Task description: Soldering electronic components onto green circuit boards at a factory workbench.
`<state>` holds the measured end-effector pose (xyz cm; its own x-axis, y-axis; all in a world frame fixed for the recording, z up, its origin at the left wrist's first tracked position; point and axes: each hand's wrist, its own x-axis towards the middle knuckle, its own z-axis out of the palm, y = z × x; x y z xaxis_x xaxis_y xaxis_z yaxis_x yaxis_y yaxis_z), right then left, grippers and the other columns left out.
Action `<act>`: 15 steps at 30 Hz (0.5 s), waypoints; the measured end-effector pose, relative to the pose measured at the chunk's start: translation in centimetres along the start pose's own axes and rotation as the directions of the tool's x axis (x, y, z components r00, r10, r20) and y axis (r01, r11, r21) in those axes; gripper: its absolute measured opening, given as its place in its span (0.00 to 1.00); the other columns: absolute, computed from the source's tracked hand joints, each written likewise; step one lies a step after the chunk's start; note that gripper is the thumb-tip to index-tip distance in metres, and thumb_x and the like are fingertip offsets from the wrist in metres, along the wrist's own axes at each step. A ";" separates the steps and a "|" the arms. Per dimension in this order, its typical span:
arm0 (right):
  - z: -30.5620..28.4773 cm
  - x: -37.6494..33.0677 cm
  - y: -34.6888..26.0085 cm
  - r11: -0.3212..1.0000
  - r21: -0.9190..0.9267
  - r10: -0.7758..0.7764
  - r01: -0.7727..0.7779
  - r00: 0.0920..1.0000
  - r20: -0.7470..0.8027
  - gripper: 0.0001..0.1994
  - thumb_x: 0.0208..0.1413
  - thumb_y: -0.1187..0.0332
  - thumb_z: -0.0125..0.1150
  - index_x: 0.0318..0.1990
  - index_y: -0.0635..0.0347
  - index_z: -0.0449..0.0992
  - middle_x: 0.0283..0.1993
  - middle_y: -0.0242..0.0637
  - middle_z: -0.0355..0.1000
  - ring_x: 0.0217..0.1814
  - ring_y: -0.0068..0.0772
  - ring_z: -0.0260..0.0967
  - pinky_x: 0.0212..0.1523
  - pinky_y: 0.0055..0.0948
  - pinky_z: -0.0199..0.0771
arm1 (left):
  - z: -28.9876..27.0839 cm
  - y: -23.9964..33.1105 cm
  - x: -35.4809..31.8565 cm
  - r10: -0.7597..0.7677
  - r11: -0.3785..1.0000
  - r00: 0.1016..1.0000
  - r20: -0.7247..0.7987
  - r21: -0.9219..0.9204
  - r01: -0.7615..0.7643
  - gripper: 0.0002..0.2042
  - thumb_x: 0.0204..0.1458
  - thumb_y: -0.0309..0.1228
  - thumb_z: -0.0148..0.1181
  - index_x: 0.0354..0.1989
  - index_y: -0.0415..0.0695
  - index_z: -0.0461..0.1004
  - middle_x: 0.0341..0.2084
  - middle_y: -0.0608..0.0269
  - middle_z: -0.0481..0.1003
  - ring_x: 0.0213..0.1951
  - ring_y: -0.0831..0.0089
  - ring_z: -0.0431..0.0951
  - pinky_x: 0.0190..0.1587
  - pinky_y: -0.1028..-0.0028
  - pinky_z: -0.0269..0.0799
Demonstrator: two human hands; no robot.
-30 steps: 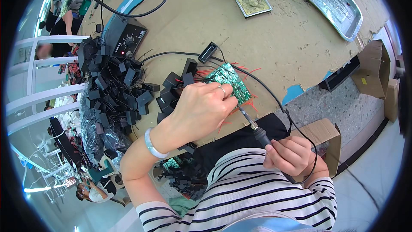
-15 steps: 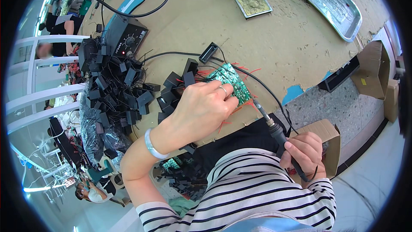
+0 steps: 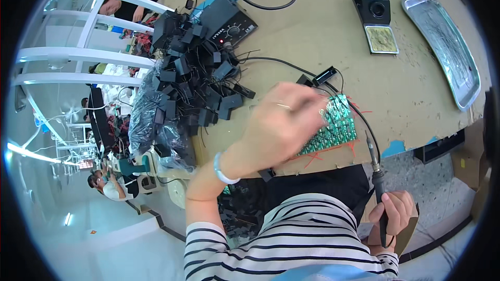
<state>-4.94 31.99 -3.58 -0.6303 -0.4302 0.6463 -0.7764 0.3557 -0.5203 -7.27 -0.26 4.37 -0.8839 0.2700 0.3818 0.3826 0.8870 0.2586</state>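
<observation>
My right hand [image 3: 395, 211] grips a soldering iron [image 3: 378, 178] by its black handle, the metal tip pointing up, to the right of the board and apart from it. A green circuit board panel [image 3: 341, 125] lies near the table's front edge, with thin red wires [image 3: 323, 152] sticking out around it. My left hand [image 3: 281, 122] is over the board's left part and hides some of it. Its fingers are smeared by motion, so whether they hold anything is unclear. Just beyond the board rests a small black box-shaped part [image 3: 325, 75] with black leads.
A heap of small black boxes with wires [image 3: 182, 73] covers the table's left side, beside a black soldering station [image 3: 226, 21]. At the back right are an iron stand with a yellow sponge [image 3: 382, 40] and a metal tray [image 3: 458, 65]. The iron's cable crosses behind the board.
The view has shifted, so the table things appear farther right. My left hand has lifted from the board's surface. The soldering iron has drawn back from the board's edge and stands more upright.
</observation>
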 end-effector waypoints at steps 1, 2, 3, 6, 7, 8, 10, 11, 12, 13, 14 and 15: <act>0.1 0.0 0.2 1.000 0.001 0.009 -0.009 1.000 -0.006 0.08 0.56 0.77 0.58 0.43 0.66 0.75 0.29 0.43 0.73 0.25 0.44 0.71 0.25 0.39 0.71 | -0.5 -1.5 -0.8 -0.063 0.987 0.989 -0.136 0.137 0.082 0.16 0.46 0.24 0.69 0.46 0.44 0.80 0.42 0.56 0.77 0.43 0.56 0.77 0.43 0.61 0.75; 0.2 0.0 0.3 1.000 0.000 0.006 -0.006 1.000 -0.005 0.08 0.56 0.77 0.59 0.43 0.66 0.75 0.29 0.43 0.73 0.25 0.44 0.72 0.25 0.39 0.71 | -1.5 -3.2 -2.2 -0.134 0.947 0.963 -0.235 0.254 0.194 0.17 0.48 0.21 0.67 0.48 0.42 0.79 0.42 0.54 0.77 0.45 0.54 0.76 0.46 0.60 0.75; 0.1 -0.1 0.4 1.000 -0.008 0.005 -0.005 1.000 0.000 0.08 0.56 0.77 0.59 0.43 0.67 0.75 0.29 0.43 0.73 0.25 0.44 0.72 0.26 0.39 0.71 | -2.0 -5.1 -3.5 -0.240 0.877 0.924 -0.299 0.341 0.338 0.16 0.51 0.21 0.65 0.50 0.41 0.78 0.44 0.53 0.77 0.47 0.53 0.75 0.49 0.60 0.73; 0.3 0.1 0.5 1.000 0.017 -0.002 0.002 1.000 0.001 0.08 0.57 0.77 0.59 0.43 0.67 0.75 0.29 0.43 0.73 0.25 0.43 0.72 0.26 0.39 0.72 | -2.6 -8.6 -7.5 -0.469 0.820 0.809 -0.354 0.165 0.547 0.13 0.58 0.24 0.64 0.51 0.37 0.76 0.43 0.51 0.78 0.45 0.54 0.77 0.49 0.64 0.74; 0.5 0.3 0.5 1.000 0.024 -0.011 0.011 1.000 -0.002 0.08 0.57 0.77 0.59 0.44 0.66 0.75 0.29 0.42 0.74 0.25 0.42 0.72 0.26 0.38 0.71 | -2.6 -9.2 -8.4 -0.511 0.820 0.797 -0.321 0.097 0.564 0.13 0.58 0.24 0.64 0.51 0.37 0.76 0.41 0.51 0.78 0.43 0.56 0.78 0.48 0.65 0.75; 0.5 0.5 0.4 1.000 0.022 -0.010 0.010 1.000 -0.002 0.08 0.57 0.77 0.59 0.44 0.66 0.75 0.29 0.42 0.74 0.25 0.42 0.72 0.26 0.38 0.71 | -2.4 -9.8 -9.0 -0.510 0.821 0.798 -0.321 0.096 0.563 0.13 0.58 0.24 0.64 0.51 0.37 0.76 0.41 0.51 0.78 0.43 0.56 0.78 0.48 0.65 0.75; 0.6 0.9 0.0 0.999 0.039 -0.002 0.001 1.000 0.014 0.07 0.57 0.76 0.59 0.43 0.65 0.76 0.29 0.41 0.75 0.25 0.41 0.72 0.26 0.37 0.71 | -1.9 -10.9 -10.0 -0.394 0.864 0.865 -0.311 0.196 0.464 0.09 0.61 0.24 0.62 0.48 0.36 0.76 0.37 0.53 0.80 0.39 0.63 0.82 0.45 0.68 0.77; 0.6 1.1 -0.2 1.000 0.023 0.006 -0.006 1.000 0.015 0.07 0.57 0.76 0.59 0.43 0.65 0.76 0.29 0.41 0.75 0.25 0.41 0.72 0.26 0.37 0.71 | -1.5 -10.7 -9.6 -0.390 0.871 0.868 -0.306 0.182 0.456 0.09 0.61 0.24 0.62 0.48 0.36 0.76 0.37 0.53 0.80 0.39 0.63 0.82 0.45 0.68 0.77; 0.6 1.2 -0.5 1.000 0.016 0.012 -0.012 1.000 0.002 0.07 0.56 0.76 0.59 0.42 0.64 0.77 0.29 0.40 0.75 0.25 0.41 0.72 0.26 0.36 0.71 | -1.3 -10.4 -9.3 -0.497 0.841 0.783 -0.374 0.017 0.541 0.07 0.63 0.25 0.60 0.46 0.36 0.75 0.36 0.54 0.80 0.39 0.65 0.83 0.45 0.70 0.77; 0.7 1.3 -0.6 1.000 0.006 0.018 -0.018 1.000 -0.009 0.07 0.56 0.76 0.59 0.42 0.64 0.77 0.29 0.39 0.75 0.25 0.40 0.72 0.27 0.36 0.72 | -0.9 -10.1 -8.9 -0.605 0.784 0.682 -0.411 -0.157 0.601 0.06 0.65 0.26 0.58 0.45 0.35 0.75 0.34 0.55 0.81 0.39 0.68 0.83 0.45 0.71 0.77; 1.0 0.9 -0.4 1.000 0.021 0.018 -0.018 0.999 -0.035 0.07 0.54 0.76 0.59 0.41 0.64 0.78 0.28 0.40 0.75 0.24 0.40 0.72 0.27 0.36 0.72 | -0.7 -10.1 -8.5 -0.637 0.766 0.642 -0.426 -0.261 0.587 0.07 0.67 0.28 0.57 0.45 0.35 0.72 0.37 0.55 0.81 0.40 0.69 0.84 0.45 0.73 0.77; 0.9 0.8 -0.3 0.999 -0.008 0.032 -0.033 0.999 -0.026 0.07 0.54 0.76 0.59 0.41 0.64 0.78 0.28 0.40 0.75 0.24 0.40 0.72 0.27 0.36 0.72 | -0.5 -10.3 -8.3 -0.649 0.756 0.641 -0.411 -0.249 0.606 0.11 0.66 0.29 0.58 0.50 0.35 0.71 0.39 0.53 0.80 0.40 0.68 0.84 0.45 0.71 0.77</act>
<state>-5.22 30.74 -3.41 -0.6547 -0.3972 0.6432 -0.7554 0.3761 -0.5366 -3.67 -11.81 -1.00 -0.7042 -0.5562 0.4413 -0.1792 0.7406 0.6476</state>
